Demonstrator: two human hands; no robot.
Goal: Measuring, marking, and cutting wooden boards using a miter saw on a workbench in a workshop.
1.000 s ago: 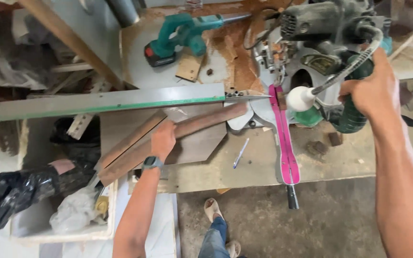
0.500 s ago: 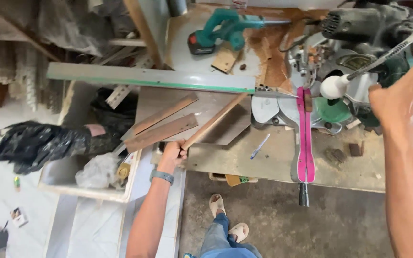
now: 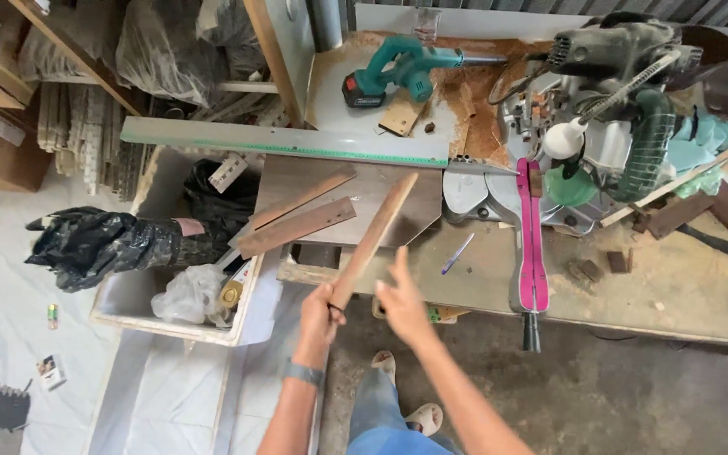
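Lifted clear of the bench since half a second ago, a long brown wood strip (image 3: 374, 240) is now gripped at its near end by the left hand (image 3: 320, 318), whose fingers are curled shut around it, while the right hand (image 3: 401, 302) has been drawn back from the saw handle and is held just beside the strip with fingers loosely spread, one pointing up along the wood; whether it touches the strip cannot be told. The strip is tilted up and away, its far end hanging over the grey metal plate (image 3: 398, 211) near the saw. Two similar strips (image 3: 297, 217) are left lying side by side on that plate, untouched. Beyond them a long pale green fence rail (image 3: 284, 141) is laid across the bench, and the mitre saw (image 3: 608, 93) is seen with its head raised and nobody's hand on it, a pink clamp bar (image 3: 531, 244) running out from its base. Sawdust is heaped behind the blade beside a teal cordless blower (image 3: 402, 69), and small offcut blocks (image 3: 587, 270) are scattered on the workbench (image 3: 684, 295), so some cutting appears already done; judged from the raised saw and the waiting strips, the strip in hand has not yet been placed for a cut, and two more remain.
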